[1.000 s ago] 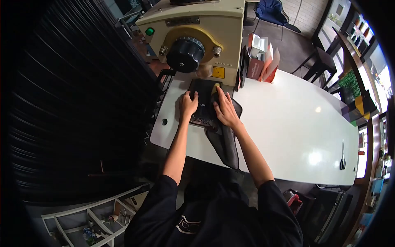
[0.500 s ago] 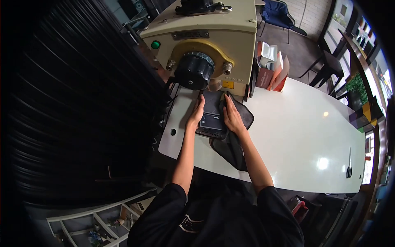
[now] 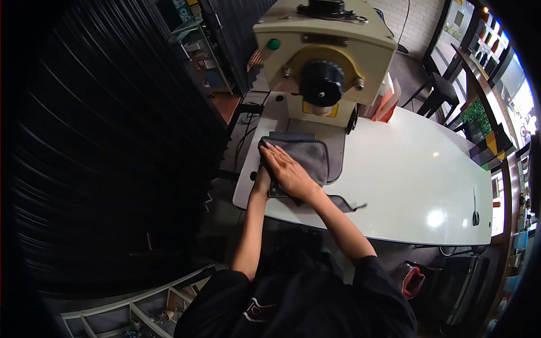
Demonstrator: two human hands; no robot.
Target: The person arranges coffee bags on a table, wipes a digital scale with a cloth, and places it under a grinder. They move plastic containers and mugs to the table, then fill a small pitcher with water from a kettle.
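Note:
A dark grey fabric piece with black edging (image 3: 307, 155) lies in front of the machine, over a flat black item (image 3: 292, 136) whose far edge shows. My right hand (image 3: 290, 173) rests flat on the fabric's left part, fingers stretched toward its upper left corner. Beneath it, at the fabric's left edge, is my left hand (image 3: 263, 179); its fingers are mostly hidden by the cloth and my right hand. A narrow dark flap (image 3: 345, 204) sticks out at the near right, over the table's front edge.
The beige press machine (image 3: 332, 50) with its black dial (image 3: 322, 83) stands behind the fabric. On the white table (image 3: 406, 174), scissors (image 3: 475, 214) lie at the far right. A red and white packet (image 3: 386, 104) stands beside the machine.
The fabric now covers most of the black item. My right hand has crossed left on top of it, and my left hand's fingers are now hidden. The camera view has shifted.

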